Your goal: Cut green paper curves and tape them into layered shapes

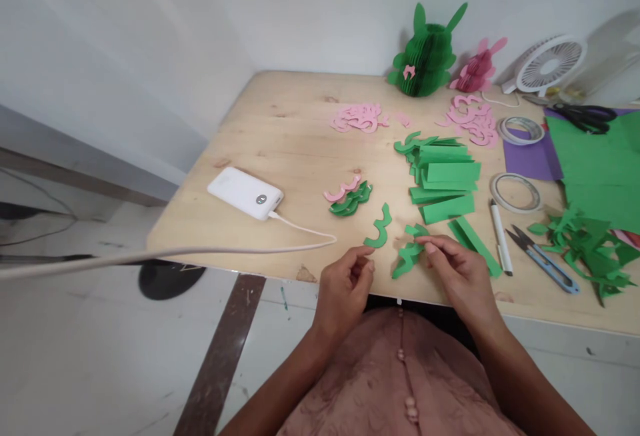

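Note:
My right hand [457, 273] pinches a wavy green paper cutout [409, 257] by its right side, just above the table's front edge. My left hand [346, 286] is closed, with fingers curled and nothing showing between them. Right beyond its knuckles lies a single curvy green paper piece [383, 228]; whether they touch, I cannot tell. Farther back sits a small pile of scalloped green pieces [353, 201] with a pink scalloped piece [343, 189] on it. A stack of folded green paper strips [453, 173] lies beyond my right hand, and one folded strip [475, 246] is beside it.
Thread snips [545, 259], a white marker [501, 236], tape rolls [516, 193] and green scraps [593, 253] lie to the right. Pink cutouts [357, 118], a green honeycomb paper figure [425, 59] and a fan [550, 66] stand behind. A cabled power bank [245, 191] lies left.

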### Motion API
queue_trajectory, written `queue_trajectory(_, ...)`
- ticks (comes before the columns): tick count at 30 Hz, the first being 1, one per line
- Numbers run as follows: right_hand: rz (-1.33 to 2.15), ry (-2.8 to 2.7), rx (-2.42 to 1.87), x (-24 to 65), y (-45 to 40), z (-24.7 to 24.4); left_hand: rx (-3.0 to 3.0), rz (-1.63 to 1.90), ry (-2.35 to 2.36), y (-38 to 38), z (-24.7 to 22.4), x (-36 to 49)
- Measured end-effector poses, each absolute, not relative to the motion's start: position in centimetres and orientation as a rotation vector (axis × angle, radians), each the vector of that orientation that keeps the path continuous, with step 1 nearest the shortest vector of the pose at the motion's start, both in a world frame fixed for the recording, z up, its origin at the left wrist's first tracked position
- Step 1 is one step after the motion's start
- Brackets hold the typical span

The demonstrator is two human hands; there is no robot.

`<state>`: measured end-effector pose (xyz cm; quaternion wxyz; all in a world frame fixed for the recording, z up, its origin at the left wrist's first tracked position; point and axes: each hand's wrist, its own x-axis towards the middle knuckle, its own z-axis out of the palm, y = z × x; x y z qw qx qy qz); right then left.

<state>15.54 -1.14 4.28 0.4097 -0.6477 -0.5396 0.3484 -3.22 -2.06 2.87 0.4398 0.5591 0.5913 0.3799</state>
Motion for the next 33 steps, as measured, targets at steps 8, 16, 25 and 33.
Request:
queue_trajectory(8,0.816,-1.477,-1.597,14.9,0.1,3.7,1.635,0.960,1.547,-1.8,3.0,-3.5)
queue_trajectory(16,0.370,-1.861,-1.627,15.9,0.2,2.5,1.892,0.966,1.570,-1.5,2.5,-3.6)
queue_trajectory(25,0.204,-1.952,-1.504,16.3,-1.9,2.1,2.163,0.985,1.551,-0.7,1.7,-3.4)
queue_trajectory(33,0.061,-2.117,-1.456,15.9,-3.1,1.4,2.405,0.886,1.365,-0.3,2.2,-2.7)
